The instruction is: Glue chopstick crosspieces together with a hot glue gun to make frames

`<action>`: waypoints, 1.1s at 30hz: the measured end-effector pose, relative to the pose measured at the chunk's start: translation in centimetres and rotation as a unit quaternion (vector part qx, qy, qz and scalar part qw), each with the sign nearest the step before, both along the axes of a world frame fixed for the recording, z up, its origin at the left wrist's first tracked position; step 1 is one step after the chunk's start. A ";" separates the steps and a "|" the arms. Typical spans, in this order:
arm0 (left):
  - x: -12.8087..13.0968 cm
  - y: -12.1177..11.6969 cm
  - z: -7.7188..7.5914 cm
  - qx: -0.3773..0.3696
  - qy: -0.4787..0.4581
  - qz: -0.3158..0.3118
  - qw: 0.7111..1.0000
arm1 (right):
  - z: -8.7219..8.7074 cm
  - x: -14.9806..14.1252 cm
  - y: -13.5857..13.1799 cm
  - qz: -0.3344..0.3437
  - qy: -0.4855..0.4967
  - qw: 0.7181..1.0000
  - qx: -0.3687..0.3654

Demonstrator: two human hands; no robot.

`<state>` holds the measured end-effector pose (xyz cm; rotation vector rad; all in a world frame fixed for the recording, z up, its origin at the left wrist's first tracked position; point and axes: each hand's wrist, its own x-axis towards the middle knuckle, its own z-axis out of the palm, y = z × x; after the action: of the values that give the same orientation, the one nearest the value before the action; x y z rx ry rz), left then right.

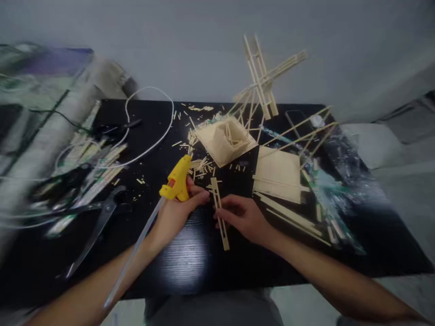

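Note:
My left hand point(185, 201) is closed around the handle of a yellow hot glue gun point(178, 177), its nozzle pointing away from me. A long translucent glue stick point(136, 248) sticks out of the gun's back end, over my forearm. Between thumb and fingers, my right hand point(243, 217) pinches a narrow frame of thin wooden sticks point(222, 228), a gap running along its middle. My left thumb tip is close to this frame, apparently apart from it. Short cut sticks point(201, 166) lie scattered just beyond both hands.
A wooden windmill-like model with crossed blades point(261, 81) stands at the back, beside a pyramid-shaped wooden piece point(217, 140). Right of these lie a square wooden panel point(277, 174) and long sticks point(292, 217). Pliers point(107, 210) and a white cable point(149, 151) are on the left.

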<state>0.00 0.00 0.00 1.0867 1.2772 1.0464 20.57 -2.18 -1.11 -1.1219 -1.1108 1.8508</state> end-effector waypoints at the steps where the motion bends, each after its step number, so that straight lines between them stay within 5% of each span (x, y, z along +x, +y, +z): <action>1: -0.1 -0.1 -0.1 -0.007 -0.001 0.000 1.000 | 0.0 0.0 -0.1 0.001 0.001 1.000 0.001; 13: -0.1 -0.3 1.0 -0.010 -0.007 -0.025 1.000 | 0.1 -0.1 -0.5 0.002 0.005 1.000 0.013; 24: -0.1 -0.6 0.0 -0.032 -0.135 -0.016 0.990 | 0.7 0.4 -0.1 0.073 0.098 0.992 -0.037; 33: 0.0 -0.7 0.3 -0.016 -0.128 -0.012 0.992 | 0.7 0.2 0.2 0.058 0.088 0.993 -0.057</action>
<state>-0.02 -0.72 0.30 0.9078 1.0691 1.1050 20.81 -1.95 -0.42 -0.9511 -0.9975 2.0832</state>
